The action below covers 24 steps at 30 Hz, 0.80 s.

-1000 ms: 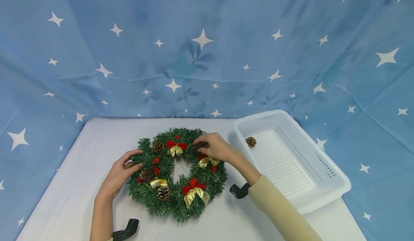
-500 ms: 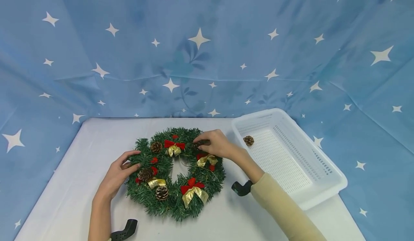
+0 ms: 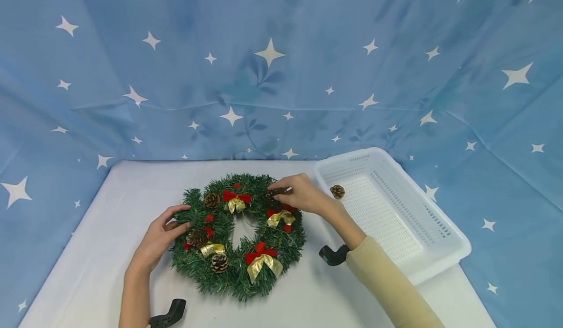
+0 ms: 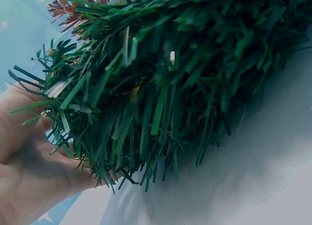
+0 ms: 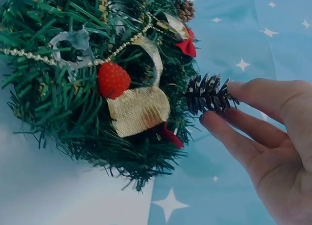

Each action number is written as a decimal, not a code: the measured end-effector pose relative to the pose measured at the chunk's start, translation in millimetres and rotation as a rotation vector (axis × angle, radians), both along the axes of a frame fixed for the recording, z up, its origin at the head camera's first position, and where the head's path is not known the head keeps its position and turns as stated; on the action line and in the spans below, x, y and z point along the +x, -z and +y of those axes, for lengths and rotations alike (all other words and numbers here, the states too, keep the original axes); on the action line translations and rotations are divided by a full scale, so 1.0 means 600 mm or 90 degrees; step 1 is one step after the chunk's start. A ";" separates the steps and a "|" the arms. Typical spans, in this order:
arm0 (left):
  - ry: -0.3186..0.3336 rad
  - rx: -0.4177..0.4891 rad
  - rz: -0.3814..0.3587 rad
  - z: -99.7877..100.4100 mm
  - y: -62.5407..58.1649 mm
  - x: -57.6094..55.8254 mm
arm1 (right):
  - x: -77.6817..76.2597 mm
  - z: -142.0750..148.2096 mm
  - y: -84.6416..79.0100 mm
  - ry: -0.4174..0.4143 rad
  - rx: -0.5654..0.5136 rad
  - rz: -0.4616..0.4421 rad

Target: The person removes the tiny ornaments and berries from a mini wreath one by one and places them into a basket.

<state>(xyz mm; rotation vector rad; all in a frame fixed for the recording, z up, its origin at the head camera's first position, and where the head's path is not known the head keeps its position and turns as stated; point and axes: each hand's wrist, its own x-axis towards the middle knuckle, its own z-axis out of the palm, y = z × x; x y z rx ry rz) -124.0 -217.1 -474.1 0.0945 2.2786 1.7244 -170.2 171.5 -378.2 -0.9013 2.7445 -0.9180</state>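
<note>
A round green wreath (image 3: 281, 250) lies on the white table, trimmed with red-and-gold bows, red berries and pinecones. My left hand (image 3: 160, 235) grips its left edge, thumb and fingers around the greenery beside a pinecone (image 3: 198, 237). At the wreath's upper right, my right hand (image 3: 303, 193) pinches a dark pinecone (image 5: 209, 94) between thumb and fingertips. In the right wrist view that pinecone stands at the edge of the greenery, close to a gold ribbon (image 5: 139, 112) and a red berry (image 5: 114, 80). The fingers partly cover it in the head view.
A white perforated plastic basket (image 3: 433, 210) stands to the right, with one loose pinecone (image 3: 337, 191) inside near its left wall. Behind the table (image 3: 145, 181) hangs a blue star-patterned cloth (image 3: 198, 74). A black wrist mount (image 3: 334, 254) sits under the right forearm.
My right hand has shifted slightly right and up, still pinching the pinecone, so more of it shows. My left hand keeps its place on the wreath. The head view has shifted a little.
</note>
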 end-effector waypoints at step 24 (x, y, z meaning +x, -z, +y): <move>-0.003 -0.010 -0.006 0.002 -0.003 0.000 | 0.015 0.069 -0.027 0.095 -0.072 -0.042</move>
